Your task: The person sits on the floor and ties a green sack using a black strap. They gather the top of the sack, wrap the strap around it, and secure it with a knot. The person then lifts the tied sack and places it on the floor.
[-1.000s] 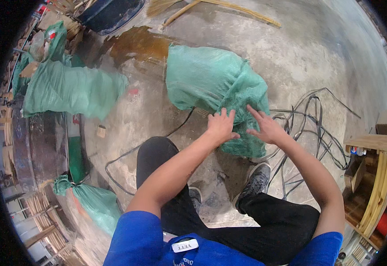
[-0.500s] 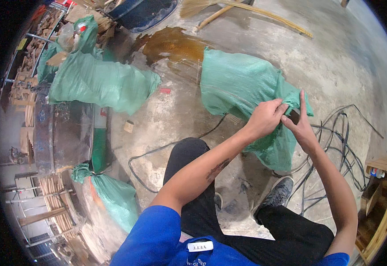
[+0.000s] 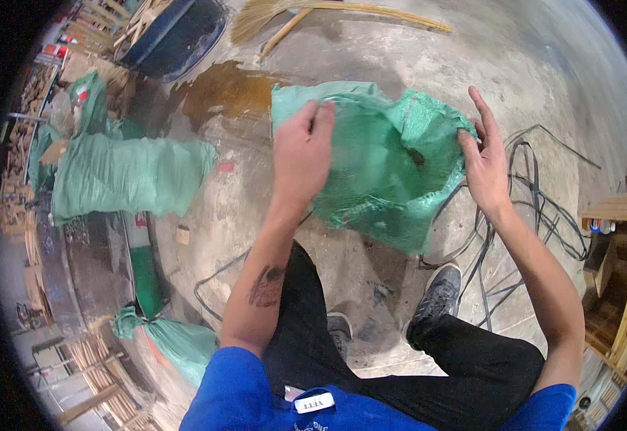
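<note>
A green woven plastic sack (image 3: 378,169) lies on the floor in front of me, its mouth gaping toward the right and showing the darker inside. My right hand (image 3: 487,161) pinches the sack's right rim between thumb and fingers, with the index finger pointing up. Above the sack's left part is my left hand (image 3: 301,151), slightly blurred, its fingers curled in. What they hold, if anything, is hidden. I cannot tell whether this hand touches the sack.
Another green sack (image 3: 134,176) lies on the left beside a dark drum (image 3: 91,266), with a tied sack (image 3: 180,345) nearer me. Black cable (image 3: 536,194) tangles at right. A broom (image 3: 356,8), dark blue tub (image 3: 177,43) and brown stain (image 3: 220,93) are farther off.
Both hands were together at the sack's bunched right end. My left hand has swung left and up, and the gathered mouth has spread open. My right hand stays at the rim.
</note>
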Demonstrator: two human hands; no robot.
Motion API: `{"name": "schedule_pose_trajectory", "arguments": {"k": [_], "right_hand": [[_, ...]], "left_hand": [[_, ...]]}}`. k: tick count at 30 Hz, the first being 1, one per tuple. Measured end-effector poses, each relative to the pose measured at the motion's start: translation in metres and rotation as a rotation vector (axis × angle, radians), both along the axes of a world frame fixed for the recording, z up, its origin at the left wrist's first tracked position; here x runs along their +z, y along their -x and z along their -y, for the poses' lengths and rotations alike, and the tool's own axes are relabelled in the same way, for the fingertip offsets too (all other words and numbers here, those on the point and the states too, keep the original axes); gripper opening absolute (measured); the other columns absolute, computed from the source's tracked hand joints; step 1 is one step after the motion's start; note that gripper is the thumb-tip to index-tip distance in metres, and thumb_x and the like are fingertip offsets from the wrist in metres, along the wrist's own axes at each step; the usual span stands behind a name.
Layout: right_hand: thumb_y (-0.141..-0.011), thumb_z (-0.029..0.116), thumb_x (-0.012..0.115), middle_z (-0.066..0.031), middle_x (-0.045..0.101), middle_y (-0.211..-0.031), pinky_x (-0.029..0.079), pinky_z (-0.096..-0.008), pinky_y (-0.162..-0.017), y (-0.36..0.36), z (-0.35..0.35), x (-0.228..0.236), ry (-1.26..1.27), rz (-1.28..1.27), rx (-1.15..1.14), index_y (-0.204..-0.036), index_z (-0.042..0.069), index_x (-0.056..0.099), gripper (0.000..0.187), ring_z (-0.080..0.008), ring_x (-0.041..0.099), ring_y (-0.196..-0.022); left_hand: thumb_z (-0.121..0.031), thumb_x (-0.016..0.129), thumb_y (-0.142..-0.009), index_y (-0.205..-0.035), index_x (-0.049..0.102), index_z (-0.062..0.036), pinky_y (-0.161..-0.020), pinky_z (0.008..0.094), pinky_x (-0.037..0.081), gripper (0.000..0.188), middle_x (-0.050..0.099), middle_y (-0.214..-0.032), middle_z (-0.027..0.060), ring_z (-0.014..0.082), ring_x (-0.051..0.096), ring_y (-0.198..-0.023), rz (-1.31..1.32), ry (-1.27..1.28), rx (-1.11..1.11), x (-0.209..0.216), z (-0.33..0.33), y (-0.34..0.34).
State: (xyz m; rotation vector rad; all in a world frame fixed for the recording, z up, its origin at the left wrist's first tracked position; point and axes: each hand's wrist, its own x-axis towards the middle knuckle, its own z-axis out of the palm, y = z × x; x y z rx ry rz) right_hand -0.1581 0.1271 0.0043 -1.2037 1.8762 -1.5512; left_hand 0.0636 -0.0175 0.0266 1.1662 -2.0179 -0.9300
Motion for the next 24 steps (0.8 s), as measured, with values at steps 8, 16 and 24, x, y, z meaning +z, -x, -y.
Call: {"name": "schedule_pose_trajectory", "arguments": {"k": [8,16,24], "right_hand": [[-0.087,0.0,0.037,-0.0086,0.047,-0.138,0.04,-0.0235,-0.084,0.014,-0.024,0.014,0.262,-0.113,-0.2,-0.137,-0.002,0.041,0.05,-0.0104,0.045,-0.086],[-0.081,-0.009,0.029,-0.014,0.051,-0.134,0.043,-0.0237,-0.078,0.044,-0.058,0.006,0.327,-0.268,-0.126,-0.132,-0.005,0.043,0.053,-0.0112,0.048,-0.086],[-0.076,-0.008,0.036,-0.0142,0.061,-0.09,0.048,-0.0287,-0.074,0.06,-0.097,-0.004,0.036,-0.602,-0.072,-0.121,-0.002,0.057,0.051,-0.0202,0.059,-0.074]], "left_hand": [[-0.021,0.058,-0.098,-0.091,0.064,0.0032,-0.06,0.0238,0.037,0.025,0.052,-0.07,-0.005,0.0045,0.042,-0.068,-0.302,0.064,0.074,0.044,-0.017,-0.013],[-0.016,0.066,-0.091,-0.086,0.067,0.0022,-0.052,0.0227,0.035,0.019,0.048,-0.059,-0.0022,0.0039,0.04,-0.057,-0.089,0.143,0.031,0.073,-0.041,-0.014],[-0.014,0.066,-0.09,-0.089,0.068,0.003,-0.051,0.0265,0.039,0.017,0.05,-0.057,0.011,0.0065,0.043,-0.054,0.139,-0.019,-0.256,0.094,-0.057,-0.026]]}}
